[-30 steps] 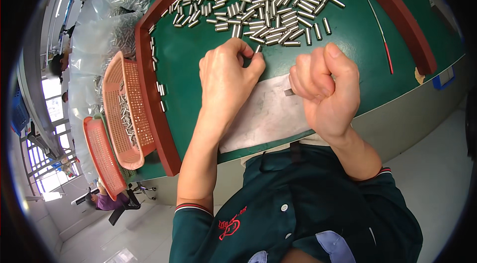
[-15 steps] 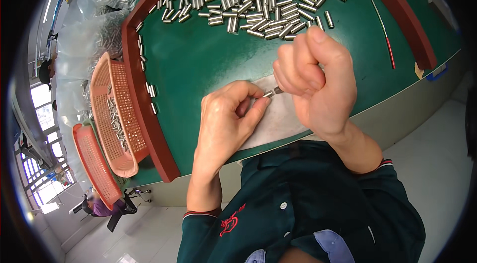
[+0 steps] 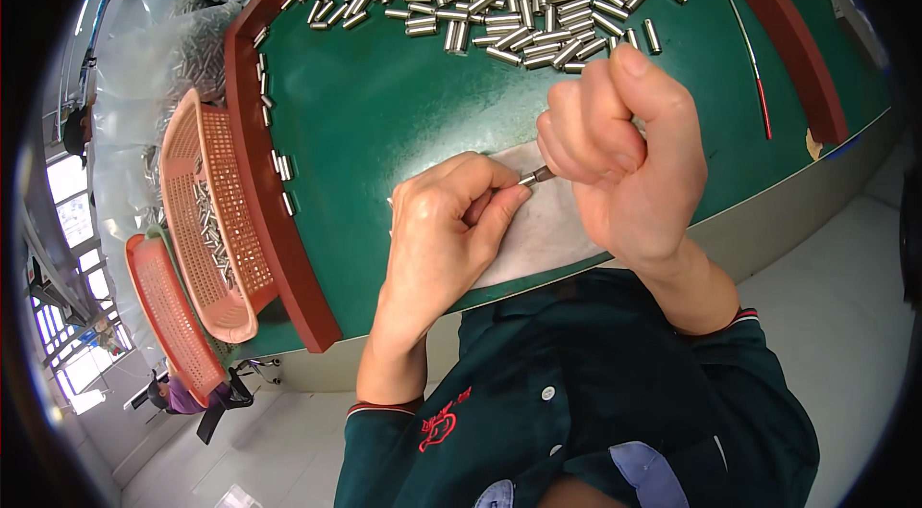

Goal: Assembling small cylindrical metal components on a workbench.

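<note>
My left hand is closed in a pinch, thumb and forefinger round a small shiny metal cylinder. Only a sliver of that cylinder shows; the fingers hide the rest. My right hand makes a fist with the thumb up, gripping a thin dark tool whose tip meets the cylinder at the left fingertips. The fist hides the handle, so its kind cannot be made out. Both hands are over a whitish cloth at the table's near edge. Beyond them lies a heap of similar metal cylinders.
Dark red wooden rails border the green tabletop left and right. A red-handled thin tool lies at the right. Several loose cylinders line the left rail. Past it stand a pink basket of small metal parts, another basket and clear bags.
The dark tool's tip has come to the cylinder, where a small gap showed before. The view has shifted slightly; both hands keep their grips.
</note>
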`<state>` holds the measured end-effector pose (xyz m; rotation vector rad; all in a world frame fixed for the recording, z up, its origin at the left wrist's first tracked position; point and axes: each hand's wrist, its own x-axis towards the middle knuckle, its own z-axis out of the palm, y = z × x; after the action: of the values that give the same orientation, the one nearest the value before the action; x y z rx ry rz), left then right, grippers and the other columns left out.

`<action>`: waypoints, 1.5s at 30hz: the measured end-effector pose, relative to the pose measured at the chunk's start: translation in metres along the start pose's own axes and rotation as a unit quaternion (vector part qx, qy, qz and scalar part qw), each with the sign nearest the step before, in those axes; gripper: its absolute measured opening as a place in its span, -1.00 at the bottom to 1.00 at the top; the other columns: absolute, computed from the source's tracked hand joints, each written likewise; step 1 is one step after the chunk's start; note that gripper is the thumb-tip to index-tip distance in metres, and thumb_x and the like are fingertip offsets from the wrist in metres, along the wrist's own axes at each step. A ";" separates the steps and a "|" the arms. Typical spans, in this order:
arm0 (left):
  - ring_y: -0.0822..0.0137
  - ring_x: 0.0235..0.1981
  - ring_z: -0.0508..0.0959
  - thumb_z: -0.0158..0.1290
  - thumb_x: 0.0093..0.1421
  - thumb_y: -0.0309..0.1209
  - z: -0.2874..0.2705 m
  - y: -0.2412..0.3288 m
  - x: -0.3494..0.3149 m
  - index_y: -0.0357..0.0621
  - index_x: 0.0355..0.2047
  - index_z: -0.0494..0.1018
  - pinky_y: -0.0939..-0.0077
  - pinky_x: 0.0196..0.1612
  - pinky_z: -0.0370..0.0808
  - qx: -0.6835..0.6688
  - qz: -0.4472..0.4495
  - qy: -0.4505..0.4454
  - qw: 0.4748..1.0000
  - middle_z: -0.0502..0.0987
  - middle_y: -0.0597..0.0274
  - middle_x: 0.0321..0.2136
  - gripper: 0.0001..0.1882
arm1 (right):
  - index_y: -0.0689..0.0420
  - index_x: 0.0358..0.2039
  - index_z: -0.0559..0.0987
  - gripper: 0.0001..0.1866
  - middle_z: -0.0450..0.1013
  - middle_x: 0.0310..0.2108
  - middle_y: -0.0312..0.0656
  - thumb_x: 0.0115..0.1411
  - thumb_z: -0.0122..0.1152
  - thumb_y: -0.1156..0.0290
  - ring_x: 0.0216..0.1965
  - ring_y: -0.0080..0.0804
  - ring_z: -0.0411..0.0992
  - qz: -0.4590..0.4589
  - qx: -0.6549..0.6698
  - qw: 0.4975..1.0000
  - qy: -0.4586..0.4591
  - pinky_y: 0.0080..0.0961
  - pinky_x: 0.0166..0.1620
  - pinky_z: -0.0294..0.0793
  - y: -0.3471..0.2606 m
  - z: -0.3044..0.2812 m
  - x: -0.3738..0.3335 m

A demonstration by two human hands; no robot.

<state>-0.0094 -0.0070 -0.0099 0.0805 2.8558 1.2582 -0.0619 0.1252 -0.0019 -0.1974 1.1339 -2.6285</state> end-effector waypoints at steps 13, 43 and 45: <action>0.32 -0.78 0.30 0.13 -0.15 -0.59 0.002 -0.003 -0.001 -0.24 -0.65 0.39 0.50 -0.69 0.23 -0.027 -0.016 0.004 1.000 0.34 0.20 -0.76 -0.89 | 0.00 -0.82 0.05 -0.56 -0.04 -0.86 -0.41 0.22 -0.42 0.26 -0.79 -0.65 -0.21 -0.011 0.015 0.999 -0.030 -0.64 -0.68 -0.15 0.004 -0.007 0.000; 0.16 -0.67 0.40 0.11 -0.16 -0.60 0.004 -0.004 -0.004 -0.26 -0.66 0.37 0.40 -0.60 0.30 -0.045 0.011 0.019 0.999 0.40 0.13 -0.69 -0.89 | -0.02 -0.81 0.07 -0.55 -0.05 -0.85 -0.43 0.24 -0.47 0.24 -0.79 -0.64 -0.19 0.004 0.003 1.000 -0.028 -0.66 -0.66 -0.13 0.002 -0.007 -0.003; 0.15 -0.66 0.41 0.11 -0.16 -0.61 0.003 -0.003 -0.004 -0.25 -0.65 0.37 0.38 -0.59 0.31 -0.037 0.009 0.013 0.999 0.40 0.12 -0.68 -0.89 | -0.02 -0.82 0.07 -0.54 -0.04 -0.84 -0.43 0.24 -0.49 0.24 -0.78 -0.65 -0.19 0.010 0.021 1.000 -0.021 -0.66 -0.66 -0.12 0.001 -0.008 -0.003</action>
<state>-0.0054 -0.0074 -0.0144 0.0885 2.8324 1.3759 -0.0606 0.1309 -0.0076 -0.2293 1.0604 -2.6153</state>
